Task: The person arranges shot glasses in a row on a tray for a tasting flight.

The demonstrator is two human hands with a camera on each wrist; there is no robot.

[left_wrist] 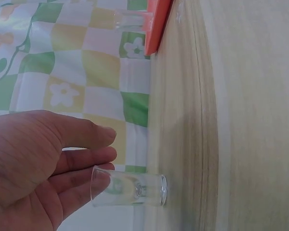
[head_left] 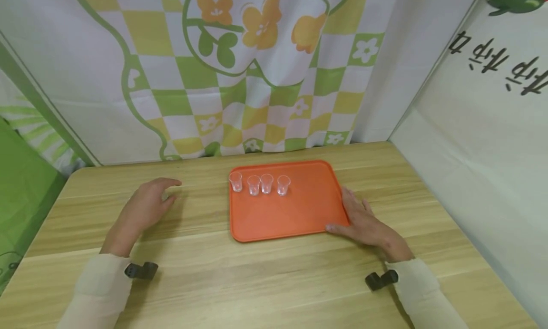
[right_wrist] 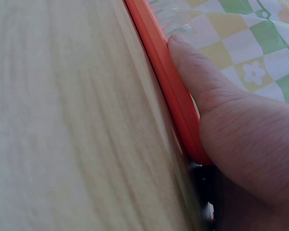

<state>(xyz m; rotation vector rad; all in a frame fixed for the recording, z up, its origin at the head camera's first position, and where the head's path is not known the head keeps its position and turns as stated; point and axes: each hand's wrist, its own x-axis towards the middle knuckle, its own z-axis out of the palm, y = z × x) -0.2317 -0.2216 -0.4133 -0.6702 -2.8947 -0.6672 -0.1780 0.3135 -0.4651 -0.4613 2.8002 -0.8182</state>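
Observation:
My left hand [head_left: 147, 203] is over the table left of the tray, thumb and fingers apart. Next to its fingertips a small clear glass [left_wrist: 130, 188] stands upright on the table in the left wrist view; I cannot tell whether they touch it. The head view does not show that glass. My right hand [head_left: 364, 222] rests against the near right corner of the orange tray [head_left: 287, 219]. Its fingers reach along the right side, and the thumb [right_wrist: 192, 62] lies at the near rim. Several small clear glasses [head_left: 283, 185] stand in a row toward the tray's far left.
The wooden table [head_left: 257, 281] reaches back to a checked, flowered curtain [head_left: 265, 96]. A white wall covering [head_left: 484, 120] with dark lettering rises on the right, and green cloth [head_left: 25, 186] hangs at the left. Both wrists carry small black cameras [head_left: 141, 270].

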